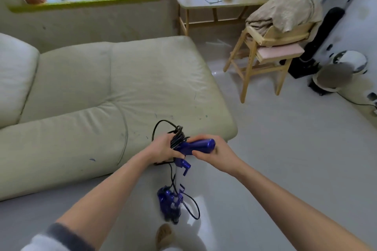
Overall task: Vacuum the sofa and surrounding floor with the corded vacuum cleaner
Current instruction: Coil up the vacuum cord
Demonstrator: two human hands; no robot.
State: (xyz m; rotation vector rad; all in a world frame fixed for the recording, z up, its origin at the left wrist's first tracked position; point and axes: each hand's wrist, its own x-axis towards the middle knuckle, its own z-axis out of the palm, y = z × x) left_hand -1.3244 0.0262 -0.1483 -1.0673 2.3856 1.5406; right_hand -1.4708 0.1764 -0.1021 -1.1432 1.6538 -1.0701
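Sofa (114,91) behind, right hand (212,150) grips vacuum handle (201,144), left hand (163,149) seemingly gripping cord (177,135)

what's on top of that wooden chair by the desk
A crumpled beige blanket is piled over the chair, draping its back. A pink cushion shows on the seat below. What lies beneath the blanket is hidden.

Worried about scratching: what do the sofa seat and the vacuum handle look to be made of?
Sofa seat: probably leather or faux leather, cream, smooth with a soft sheen, creases and pen-like marks. Vacuum handle, gripped by the right hand: glossy purple hard plastic, judging by its highlights.
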